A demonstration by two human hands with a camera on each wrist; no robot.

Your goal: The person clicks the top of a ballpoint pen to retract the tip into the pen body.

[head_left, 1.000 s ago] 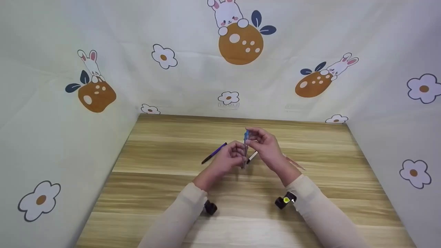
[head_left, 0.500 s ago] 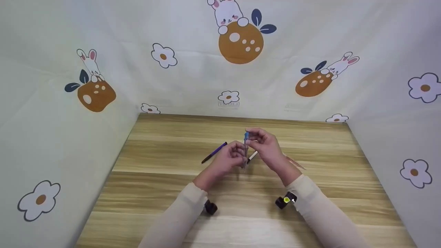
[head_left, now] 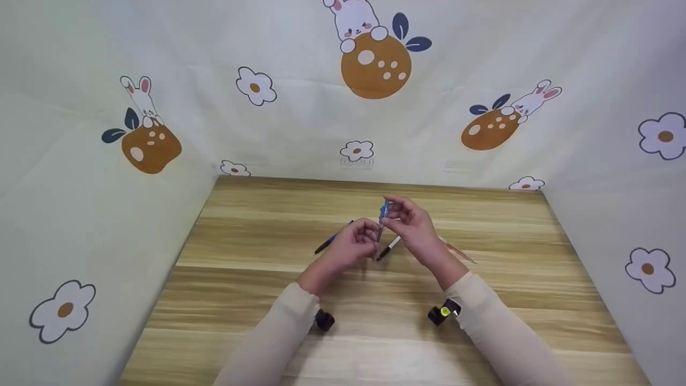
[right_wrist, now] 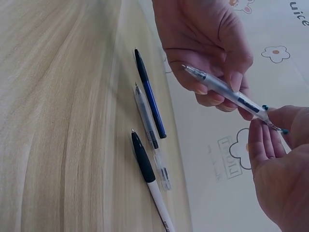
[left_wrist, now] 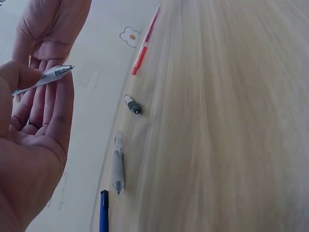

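Observation:
Both hands hold a translucent ballpoint pen (right_wrist: 219,88) with a blue clip, lifted above the table. My left hand (head_left: 345,249) pinches its barrel between thumb and fingers, near the tip half. At the clip end, my right hand (head_left: 417,229) grips the pen with thumb and fingertips. In the head view the pen stands nearly upright, its blue end (head_left: 383,210) on top. In the right wrist view the metal tip sticks out past the left fingers.
On the wooden table (head_left: 241,316) lie a blue pen (right_wrist: 153,108), a clear pen (right_wrist: 146,116), a white pen with a black grip (right_wrist: 143,157) and a red pen (left_wrist: 140,60). Patterned cloth walls (head_left: 300,123) enclose the back and sides.
The left hand has shifted slightly left, covering more of the blue pen. The held pen's lower end has swung a little left with it. The right hand stays nearly in place.

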